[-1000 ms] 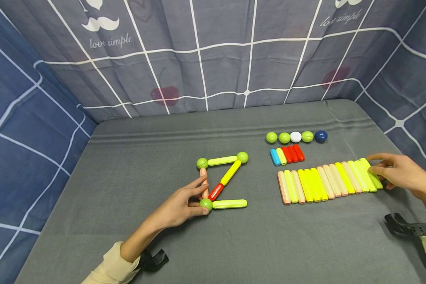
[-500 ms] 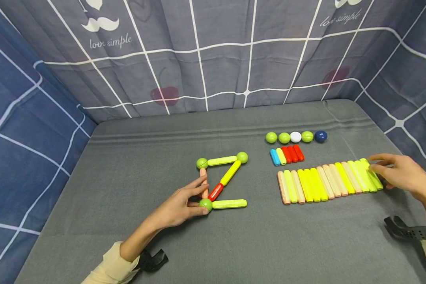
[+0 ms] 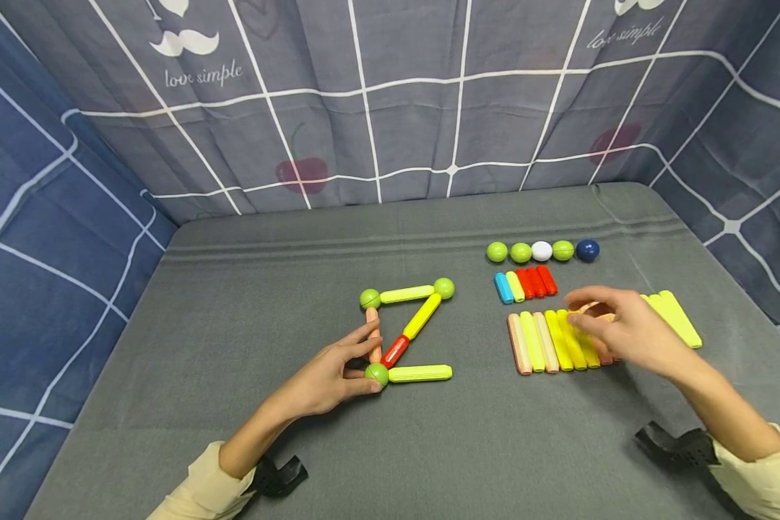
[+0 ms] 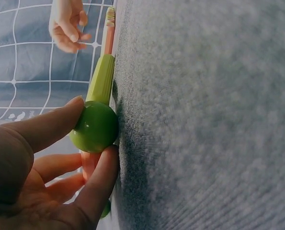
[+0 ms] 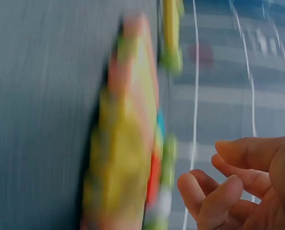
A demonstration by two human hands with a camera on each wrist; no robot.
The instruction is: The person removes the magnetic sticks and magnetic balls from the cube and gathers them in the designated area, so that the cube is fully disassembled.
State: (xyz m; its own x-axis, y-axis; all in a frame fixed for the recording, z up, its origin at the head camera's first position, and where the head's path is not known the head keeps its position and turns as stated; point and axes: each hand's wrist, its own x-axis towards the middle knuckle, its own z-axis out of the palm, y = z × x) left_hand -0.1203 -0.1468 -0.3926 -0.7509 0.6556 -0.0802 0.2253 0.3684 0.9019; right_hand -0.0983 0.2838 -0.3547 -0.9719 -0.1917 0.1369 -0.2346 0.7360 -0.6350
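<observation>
My left hand [image 3: 325, 379] pinches a green ball [image 4: 94, 127] between thumb and fingers at the lower left corner of a flat stick-and-ball shape. From that ball run a pink stick [image 3: 373, 315], a red short stick [image 3: 395, 352] and a lime stick [image 3: 419, 373] pointing right. A yellow stick [image 3: 422, 316] continues the red one to an upper green ball [image 3: 444, 288]. Another lime stick [image 3: 406, 294] joins it to a green ball [image 3: 370, 298] above the pink stick. My right hand [image 3: 624, 328] hovers over a row of sticks [image 3: 536, 343], fingers loosely bent and holding nothing, hiding part of the row.
Behind the long row lie short sticks [image 3: 536, 282] in blue, lime and red. Farther back is a line of balls [image 3: 542, 250] in green, white and dark blue. A grey cloth [image 3: 266, 267] covers the table, with checked curtains [image 3: 409, 130] around it.
My right hand has moved left from the right end of the stick row to above its middle, leaving the end sticks in place. My left hand stays still on the ball.
</observation>
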